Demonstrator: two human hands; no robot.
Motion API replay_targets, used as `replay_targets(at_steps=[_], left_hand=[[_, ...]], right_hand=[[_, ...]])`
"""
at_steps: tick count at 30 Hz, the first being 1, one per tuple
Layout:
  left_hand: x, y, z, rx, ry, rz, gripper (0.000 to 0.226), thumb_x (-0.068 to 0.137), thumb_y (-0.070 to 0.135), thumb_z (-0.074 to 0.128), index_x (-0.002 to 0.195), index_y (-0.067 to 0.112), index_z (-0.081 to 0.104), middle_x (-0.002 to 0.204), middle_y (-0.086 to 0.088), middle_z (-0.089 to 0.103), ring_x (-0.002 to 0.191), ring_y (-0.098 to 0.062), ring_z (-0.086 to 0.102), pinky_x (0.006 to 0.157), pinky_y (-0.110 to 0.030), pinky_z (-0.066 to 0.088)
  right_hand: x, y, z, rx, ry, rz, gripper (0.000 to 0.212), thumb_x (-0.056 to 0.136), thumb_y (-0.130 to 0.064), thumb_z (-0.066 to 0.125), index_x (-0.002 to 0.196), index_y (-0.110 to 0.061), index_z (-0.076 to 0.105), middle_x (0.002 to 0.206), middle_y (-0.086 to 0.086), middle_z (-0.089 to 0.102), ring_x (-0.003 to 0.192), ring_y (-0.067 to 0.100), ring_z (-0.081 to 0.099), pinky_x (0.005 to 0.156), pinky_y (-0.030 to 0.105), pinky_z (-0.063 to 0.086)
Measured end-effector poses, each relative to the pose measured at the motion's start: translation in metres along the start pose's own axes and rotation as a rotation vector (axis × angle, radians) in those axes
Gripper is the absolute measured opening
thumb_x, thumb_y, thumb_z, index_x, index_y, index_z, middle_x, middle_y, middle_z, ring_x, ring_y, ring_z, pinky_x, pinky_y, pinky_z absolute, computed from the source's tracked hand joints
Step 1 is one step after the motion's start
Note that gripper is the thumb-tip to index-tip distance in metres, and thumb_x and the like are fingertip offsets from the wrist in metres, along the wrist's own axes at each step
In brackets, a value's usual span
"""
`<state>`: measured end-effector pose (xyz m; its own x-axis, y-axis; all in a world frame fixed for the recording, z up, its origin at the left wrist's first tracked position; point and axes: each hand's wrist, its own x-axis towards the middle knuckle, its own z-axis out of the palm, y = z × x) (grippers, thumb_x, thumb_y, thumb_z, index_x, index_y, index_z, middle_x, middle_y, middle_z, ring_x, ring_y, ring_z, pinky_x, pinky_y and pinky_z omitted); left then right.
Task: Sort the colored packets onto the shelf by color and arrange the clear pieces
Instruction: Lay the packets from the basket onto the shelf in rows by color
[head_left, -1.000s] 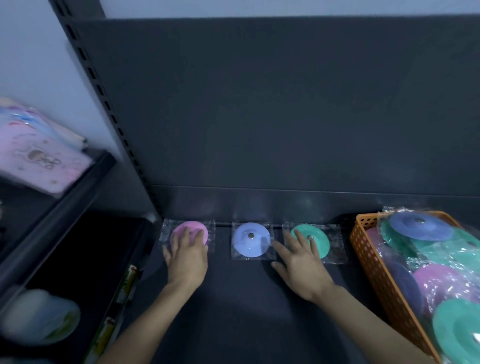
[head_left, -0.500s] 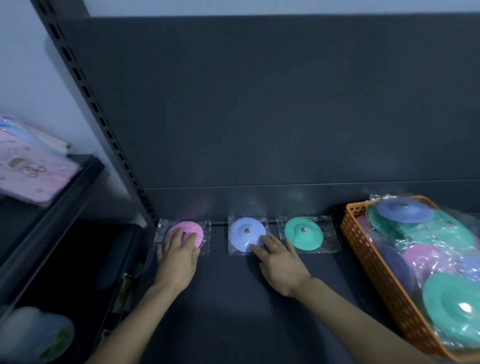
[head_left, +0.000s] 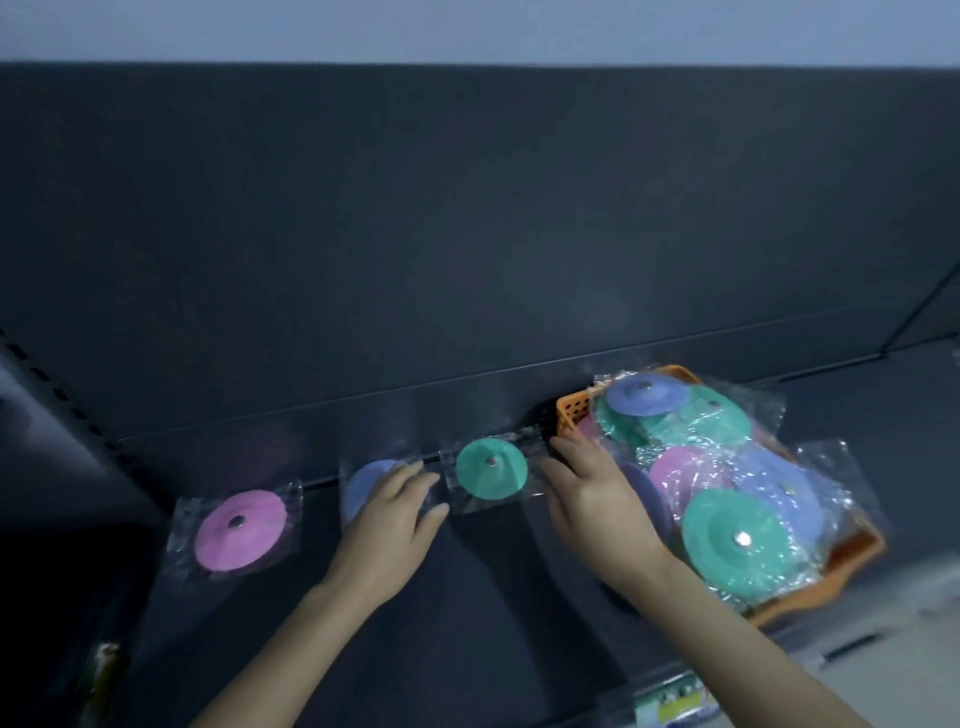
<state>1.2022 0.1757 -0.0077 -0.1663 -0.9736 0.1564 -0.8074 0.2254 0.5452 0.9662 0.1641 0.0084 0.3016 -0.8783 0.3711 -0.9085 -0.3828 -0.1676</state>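
Three packets lay in a row along the back edge of the shelf, each a coloured disc sealed in a clear bag. The pink packet sat nearest the back left corner, clear of both your hands. The blue packet came next and the green packet after it, their bags close together or just touching at the edges.

Your left hand lay palm down on the blue packet. Its fingers were nearly straight and spread a little, covering the right half of the disc, and they pressed rather than gripped. The thumb reached toward the green packet's left edge.

Your right hand was also palm down, with its fingers stretched out and close together. It lay between the green packet and the orange basket, alongside the basket's left wall, and the fingertips pointed at the basket's back left corner. You seemed to hold nothing in it. Whether it touched the basket wall or the green bag I cannot tell.

The basket stood toward the right end of the shelf and was piled above its rim with more bagged discs. A blue one lay on top at the back, a pink one in the middle and a green one at the front.
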Motion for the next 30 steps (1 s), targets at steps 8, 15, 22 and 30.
replay_targets(at_steps=[8, 15, 22, 30], left_hand=[[0.039, 0.070, 0.029, -0.032, -0.125, 0.121, 0.048, 0.097, 0.033, 0.046, 0.141, 0.017, 0.038, 0.150, 0.004, 0.029, 0.137, -0.010, 0.027, 0.111, -0.020, 0.020], [0.058, 0.104, 0.052, 0.018, -0.190, 0.163, 0.051, 0.095, 0.038, 0.047, 0.142, 0.020, 0.036, 0.150, 0.005, 0.031, 0.137, -0.009, 0.027, 0.110, -0.019, 0.019], [0.075, 0.151, 0.071, 0.044, -0.243, 0.216, 0.051, 0.097, 0.040, 0.042, 0.144, 0.023, 0.032, 0.152, 0.008, 0.025, 0.139, -0.007, 0.024, 0.110, -0.020, 0.021], [0.092, 0.237, 0.105, 0.030, -0.295, 0.390, 0.053, 0.096, 0.038, 0.047, 0.144, 0.021, 0.032, 0.151, 0.007, 0.027, 0.137, -0.009, 0.027, 0.109, -0.022, 0.025]], right_hand=[[-0.023, 0.052, -0.013, -0.263, -0.190, 0.185, 0.048, 0.074, -0.017, 0.067, 0.122, -0.020, 0.063, 0.139, 0.017, 0.049, 0.127, 0.033, 0.048, 0.101, 0.044, 0.040], [-0.025, 0.089, -0.019, -0.316, -0.192, 0.220, 0.049, 0.050, -0.026, 0.090, 0.095, -0.017, 0.074, 0.117, 0.015, 0.066, 0.105, 0.029, 0.065, 0.084, 0.039, 0.053], [-0.022, 0.129, -0.061, -0.002, -0.268, 0.278, 0.052, 0.094, -0.025, 0.051, 0.143, -0.016, 0.035, 0.156, 0.009, 0.017, 0.141, 0.027, 0.024, 0.113, 0.034, 0.022], [-0.058, 0.226, -0.116, 0.072, -0.009, 0.567, 0.044, 0.089, -0.026, 0.060, 0.129, -0.008, 0.053, 0.137, 0.012, 0.047, 0.122, 0.029, 0.048, 0.095, 0.037, 0.043]])
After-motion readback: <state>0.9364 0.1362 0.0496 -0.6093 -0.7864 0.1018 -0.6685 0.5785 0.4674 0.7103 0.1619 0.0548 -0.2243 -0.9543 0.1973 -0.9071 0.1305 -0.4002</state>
